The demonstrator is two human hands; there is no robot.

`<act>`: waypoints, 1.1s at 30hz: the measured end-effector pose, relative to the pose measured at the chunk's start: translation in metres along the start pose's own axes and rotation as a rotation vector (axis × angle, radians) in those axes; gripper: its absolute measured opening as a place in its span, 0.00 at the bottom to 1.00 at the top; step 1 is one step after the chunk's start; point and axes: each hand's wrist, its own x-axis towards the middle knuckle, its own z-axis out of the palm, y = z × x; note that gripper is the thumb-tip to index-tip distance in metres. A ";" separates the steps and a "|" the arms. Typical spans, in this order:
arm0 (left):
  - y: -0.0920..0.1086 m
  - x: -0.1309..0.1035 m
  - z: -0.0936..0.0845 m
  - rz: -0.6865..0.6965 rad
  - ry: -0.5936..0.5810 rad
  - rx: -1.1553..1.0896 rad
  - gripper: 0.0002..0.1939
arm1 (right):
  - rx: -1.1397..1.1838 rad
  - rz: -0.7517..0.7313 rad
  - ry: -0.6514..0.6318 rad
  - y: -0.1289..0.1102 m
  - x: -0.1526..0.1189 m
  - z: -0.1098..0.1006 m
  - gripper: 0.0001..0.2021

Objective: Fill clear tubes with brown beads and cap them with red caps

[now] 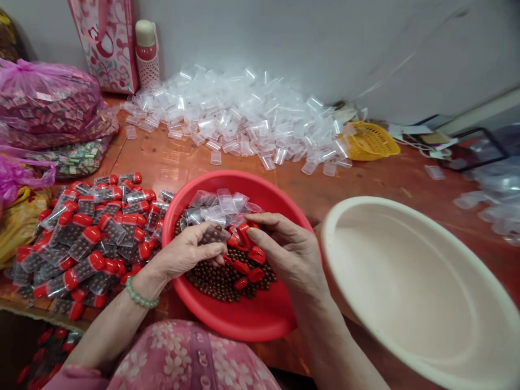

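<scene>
Over a red basin [239, 325], my left hand [190, 252] grips a small clear plastic container [214, 234] filled with brown balls. My right hand [288, 249] pinches a red cap [242, 234] close beside it, apart from the container's mouth as far as I can see. In the basin lie many small brown balls [215, 280], several loose red caps [255, 274] and a cluster of clear containers [225, 201]. A heap of filled containers with red caps [87, 235] spreads on the table to the left of the basin.
Clear containers [244, 116] are piled along the wall, with a yellow basket [371, 142] at their right end. A large cream basin [406, 287] stands at the right. Pink plastic bags [49, 103], a patterned bag [106, 49] and a flask [147, 54] stand back left.
</scene>
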 end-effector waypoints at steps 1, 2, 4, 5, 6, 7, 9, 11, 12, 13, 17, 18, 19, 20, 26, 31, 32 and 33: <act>0.000 0.000 0.000 -0.007 0.000 -0.002 0.21 | 0.013 0.004 0.003 0.000 0.000 0.000 0.09; 0.000 0.000 0.000 -0.013 -0.004 -0.006 0.21 | 0.034 0.008 0.003 0.000 0.001 0.001 0.09; 0.000 0.000 0.000 -0.013 0.004 -0.010 0.22 | 0.084 0.010 -0.005 0.001 0.001 0.003 0.10; 0.000 0.000 0.001 -0.015 0.008 -0.009 0.22 | 0.100 0.003 -0.016 0.001 0.001 0.005 0.09; 0.001 -0.001 0.001 -0.021 0.004 -0.004 0.22 | 0.103 -0.009 -0.031 0.001 0.002 0.006 0.09; 0.001 -0.001 0.001 -0.030 -0.008 0.003 0.22 | 0.088 -0.028 -0.048 0.001 0.002 0.007 0.09; 0.000 -0.001 0.001 -0.045 -0.028 0.017 0.22 | 0.015 -0.095 -0.074 0.000 0.003 0.007 0.08; 0.000 -0.001 0.000 -0.048 -0.033 0.041 0.21 | -0.098 -0.188 -0.101 -0.002 0.005 0.007 0.07; -0.001 -0.001 -0.001 -0.049 -0.037 0.053 0.20 | -0.160 -0.238 -0.123 -0.003 0.006 0.006 0.06; -0.001 -0.001 -0.001 -0.050 -0.041 0.064 0.20 | -0.218 -0.286 -0.151 -0.005 0.007 0.004 0.05; -0.002 -0.001 0.000 -0.037 -0.039 0.095 0.18 | -0.353 -0.403 -0.258 -0.012 0.011 -0.003 0.06; -0.002 -0.001 0.000 -0.033 -0.039 0.103 0.17 | -0.367 -0.415 -0.269 -0.013 0.012 -0.004 0.06; -0.001 0.000 0.001 -0.029 -0.039 0.110 0.16 | -0.379 -0.421 -0.275 -0.014 0.013 -0.005 0.07; -0.002 0.000 0.001 -0.025 -0.040 0.117 0.15 | -0.389 -0.423 -0.276 -0.014 0.013 -0.006 0.07; -0.004 0.002 0.001 -0.018 -0.039 0.130 0.11 | -0.416 -0.445 -0.282 -0.016 0.017 -0.002 0.05; -0.002 0.002 0.001 -0.031 -0.014 0.116 0.09 | -0.472 -0.429 -0.373 -0.023 0.018 -0.012 0.06; -0.001 0.002 0.001 -0.034 -0.016 0.123 0.08 | -0.476 -0.419 -0.400 -0.025 0.019 -0.016 0.06; -0.001 0.002 0.001 -0.036 -0.021 0.133 0.07 | -0.478 -0.405 -0.427 -0.027 0.019 -0.019 0.06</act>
